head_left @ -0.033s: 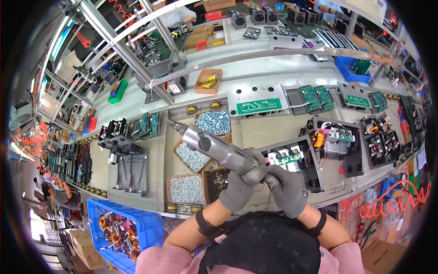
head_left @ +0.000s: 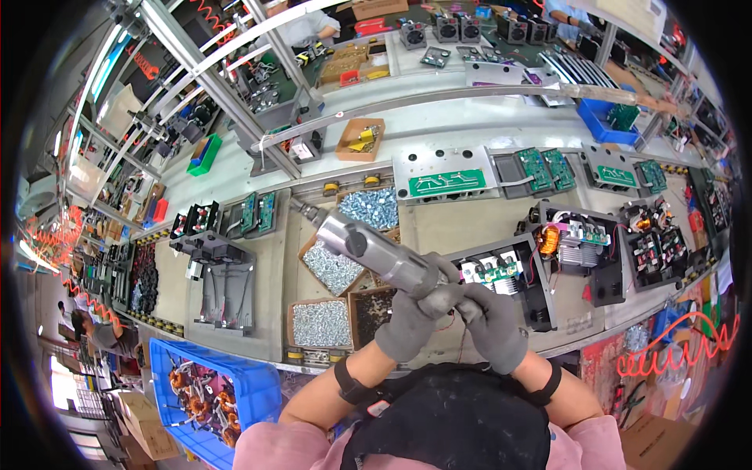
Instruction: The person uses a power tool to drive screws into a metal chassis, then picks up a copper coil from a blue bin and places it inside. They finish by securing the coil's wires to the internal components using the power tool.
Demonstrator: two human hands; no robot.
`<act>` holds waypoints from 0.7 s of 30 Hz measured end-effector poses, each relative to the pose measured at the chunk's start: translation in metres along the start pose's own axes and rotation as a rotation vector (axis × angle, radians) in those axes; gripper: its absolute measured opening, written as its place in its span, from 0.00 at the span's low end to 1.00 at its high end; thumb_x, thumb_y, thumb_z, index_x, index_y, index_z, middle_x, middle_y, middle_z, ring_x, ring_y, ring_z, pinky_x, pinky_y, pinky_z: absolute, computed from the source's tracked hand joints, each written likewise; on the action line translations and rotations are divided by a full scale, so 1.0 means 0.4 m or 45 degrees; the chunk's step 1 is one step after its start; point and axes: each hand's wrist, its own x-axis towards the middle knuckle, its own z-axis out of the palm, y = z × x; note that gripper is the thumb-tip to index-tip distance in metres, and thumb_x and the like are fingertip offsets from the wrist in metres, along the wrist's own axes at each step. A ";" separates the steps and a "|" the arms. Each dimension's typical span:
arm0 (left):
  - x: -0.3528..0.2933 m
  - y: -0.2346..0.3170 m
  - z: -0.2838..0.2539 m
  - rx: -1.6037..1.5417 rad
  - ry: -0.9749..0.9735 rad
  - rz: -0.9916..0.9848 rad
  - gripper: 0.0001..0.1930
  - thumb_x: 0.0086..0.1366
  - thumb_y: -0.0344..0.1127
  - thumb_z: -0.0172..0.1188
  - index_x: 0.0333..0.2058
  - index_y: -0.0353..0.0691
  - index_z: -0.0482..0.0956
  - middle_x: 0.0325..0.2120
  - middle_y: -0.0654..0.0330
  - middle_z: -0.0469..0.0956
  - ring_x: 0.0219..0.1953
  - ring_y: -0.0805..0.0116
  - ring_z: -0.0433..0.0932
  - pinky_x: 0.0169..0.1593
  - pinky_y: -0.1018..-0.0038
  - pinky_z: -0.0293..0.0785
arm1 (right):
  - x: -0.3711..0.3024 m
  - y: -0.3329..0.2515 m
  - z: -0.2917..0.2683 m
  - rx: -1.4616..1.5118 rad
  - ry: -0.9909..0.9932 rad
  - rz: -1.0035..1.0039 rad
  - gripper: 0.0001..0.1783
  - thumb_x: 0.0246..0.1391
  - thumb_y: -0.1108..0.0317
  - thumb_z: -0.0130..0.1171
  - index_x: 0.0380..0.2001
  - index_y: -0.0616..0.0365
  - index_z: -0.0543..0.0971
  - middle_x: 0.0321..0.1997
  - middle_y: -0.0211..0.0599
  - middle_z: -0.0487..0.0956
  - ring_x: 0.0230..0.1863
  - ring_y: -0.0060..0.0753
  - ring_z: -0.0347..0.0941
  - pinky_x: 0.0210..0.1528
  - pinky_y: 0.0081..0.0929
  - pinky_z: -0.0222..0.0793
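My left hand [head_left: 409, 325], in a grey glove, is wrapped round the rear of a silver pneumatic screwdriver [head_left: 374, 252]. The tool slants up to the left, its bit end over the parts trays. Against the left fingers, at the tool's rear end, sits my right hand [head_left: 499, 329], also gloved. Its fingers are pinched together; what lies between them is hidden. A thin dark wire hangs just below the fingertips. Beyond my hands lies a dark metal housing [head_left: 539, 301] with a white-and-green circuit board [head_left: 492, 270] in it.
Trays of screws [head_left: 321, 323] and bolts [head_left: 368, 207] lie left of my hands. Housings with coils [head_left: 576, 235] line the right. An open frame [head_left: 227, 290] stands left. A blue crate [head_left: 262, 392] of copper coils is at lower left. A metal rail [head_left: 439, 95] crosses beyond.
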 end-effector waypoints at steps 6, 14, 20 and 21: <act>0.004 0.085 -0.032 -0.274 -0.017 -0.086 0.12 0.62 0.31 0.57 0.42 0.40 0.66 0.39 0.63 0.68 0.38 0.77 0.68 0.42 0.78 0.69 | 0.012 0.000 0.002 0.008 -0.154 0.118 0.14 0.58 0.67 0.54 0.44 0.63 0.78 0.30 0.46 0.81 0.30 0.30 0.78 0.34 0.25 0.71; 0.175 0.279 -0.414 0.127 0.607 -0.133 0.13 0.57 0.33 0.64 0.40 0.36 0.77 0.29 0.64 0.76 0.30 0.76 0.72 0.33 0.74 0.71 | -0.118 0.161 -0.078 -0.087 0.122 0.196 0.14 0.62 0.66 0.49 0.46 0.61 0.76 0.34 0.33 0.76 0.31 0.18 0.65 0.35 0.19 0.61; 0.365 0.400 -0.849 0.360 0.745 -0.072 0.12 0.58 0.44 0.63 0.32 0.42 0.76 0.22 0.68 0.72 0.21 0.79 0.67 0.23 0.79 0.62 | -0.095 0.130 -0.077 0.287 0.430 0.364 0.21 0.62 0.53 0.51 0.44 0.62 0.76 0.24 0.25 0.70 0.18 0.11 0.55 0.21 0.12 0.50; 0.391 0.441 -0.873 0.422 0.751 -0.127 0.12 0.57 0.44 0.63 0.31 0.42 0.76 0.21 0.67 0.72 0.19 0.79 0.67 0.22 0.80 0.61 | -0.069 0.092 -0.055 0.060 0.634 0.188 0.23 0.62 0.51 0.50 0.44 0.63 0.76 0.21 0.24 0.67 0.17 0.11 0.54 0.21 0.13 0.49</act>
